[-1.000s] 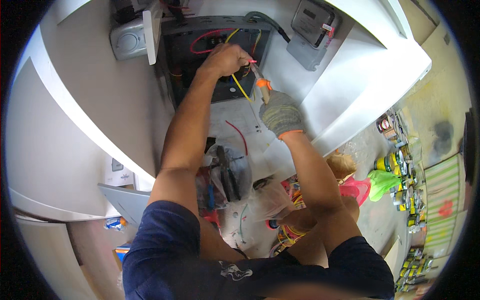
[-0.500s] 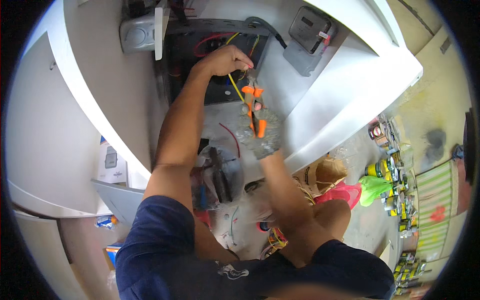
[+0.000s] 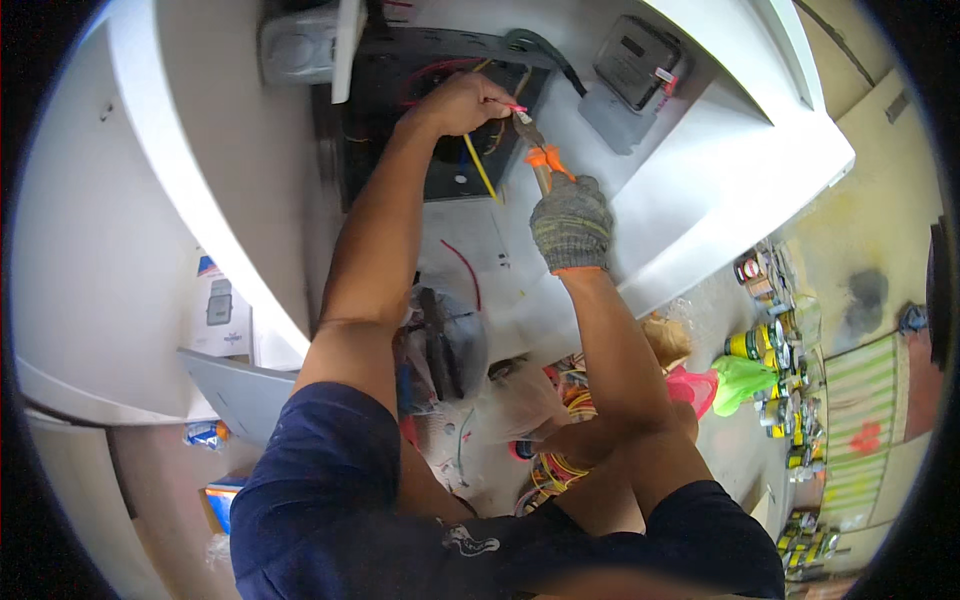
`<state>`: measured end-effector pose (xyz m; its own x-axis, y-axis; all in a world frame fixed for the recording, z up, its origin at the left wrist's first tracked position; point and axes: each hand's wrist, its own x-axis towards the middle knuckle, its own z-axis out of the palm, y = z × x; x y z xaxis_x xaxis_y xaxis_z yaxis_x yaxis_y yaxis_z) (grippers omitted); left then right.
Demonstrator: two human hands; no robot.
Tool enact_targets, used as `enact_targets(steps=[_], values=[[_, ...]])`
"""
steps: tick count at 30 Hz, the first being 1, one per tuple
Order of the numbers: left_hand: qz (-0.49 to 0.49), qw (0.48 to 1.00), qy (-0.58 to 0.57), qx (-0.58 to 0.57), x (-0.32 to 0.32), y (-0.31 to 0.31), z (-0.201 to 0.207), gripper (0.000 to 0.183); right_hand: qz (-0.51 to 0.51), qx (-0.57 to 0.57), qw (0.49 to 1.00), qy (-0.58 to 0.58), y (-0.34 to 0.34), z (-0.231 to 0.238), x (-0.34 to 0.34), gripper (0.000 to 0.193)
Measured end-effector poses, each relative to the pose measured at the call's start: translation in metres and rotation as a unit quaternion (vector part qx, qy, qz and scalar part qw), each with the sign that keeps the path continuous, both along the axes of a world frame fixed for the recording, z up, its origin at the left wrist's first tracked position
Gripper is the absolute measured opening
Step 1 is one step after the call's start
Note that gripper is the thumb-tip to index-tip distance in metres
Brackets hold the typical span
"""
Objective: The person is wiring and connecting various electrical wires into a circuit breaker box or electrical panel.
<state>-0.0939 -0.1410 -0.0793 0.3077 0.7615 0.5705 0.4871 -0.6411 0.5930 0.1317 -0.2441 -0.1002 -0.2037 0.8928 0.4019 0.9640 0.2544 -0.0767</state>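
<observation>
My bare left hand (image 3: 465, 104) pinches a red wire (image 3: 515, 107) over the dark box. Wrapped in a grey knitted glove, my right hand (image 3: 572, 222) grips pliers (image 3: 547, 160) with orange handles. The jaws point up and meet the wire's tip, where a pale bit shows; whether they clamp it I cannot tell. Behind my hands is a black electrical box (image 3: 400, 170) set in the white cabinet, with red and yellow wires inside. One yellow wire (image 3: 480, 168) hangs out over its lower edge.
A grey meter (image 3: 640, 65) is fixed on the right wall, a grey device (image 3: 300, 50) on the left. Below lie a cut red wire (image 3: 465, 268), a clear plastic bag (image 3: 470, 345) and coiled wires (image 3: 560, 470). Several paint cans (image 3: 760, 345) stand at right.
The pliers have risen to the right, and their handles have come together. Their jaws are now at the red wire's end. My left hand has shifted slightly right and up.
</observation>
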Motion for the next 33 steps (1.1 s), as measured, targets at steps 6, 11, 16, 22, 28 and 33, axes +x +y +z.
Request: enact_targets(steps=[6, 11, 16, 22, 28, 33], values=[[0.054, 0.991, 0.062, -0.110, 0.000, -0.003, 0.009, 0.055, -0.015, 0.039, 0.999, -0.029, -0.003, 0.012, -0.007, 0.024], [0.151, 0.982, 0.075, -0.085, 0.004, -0.009, 0.005, 0.072, -0.019, -0.010, 0.999, -0.049, -0.003, 0.035, -0.016, 0.024], [0.192, 0.976, 0.049, -0.088, 0.008, -0.002, 0.002, 0.076, -0.025, 0.004, 0.991, -0.135, -0.004, 0.055, -0.022, 0.029], [0.207, 0.972, 0.032, -0.105, 0.009, -0.004, 0.005, 0.077, 0.036, -0.161, 0.984, -0.068, 0.001, 0.083, -0.026, 0.032], [0.161, 0.981, -0.029, -0.100, 0.000, -0.014, 0.008, 0.070, 0.039, -0.133, 0.990, -0.035, -0.003, 0.072, -0.029, 0.033], [0.089, 0.990, 0.055, -0.090, -0.012, -0.008, 0.002, 0.061, 0.002, -0.071, 0.989, -0.128, -0.013, 0.070, -0.012, 0.031]])
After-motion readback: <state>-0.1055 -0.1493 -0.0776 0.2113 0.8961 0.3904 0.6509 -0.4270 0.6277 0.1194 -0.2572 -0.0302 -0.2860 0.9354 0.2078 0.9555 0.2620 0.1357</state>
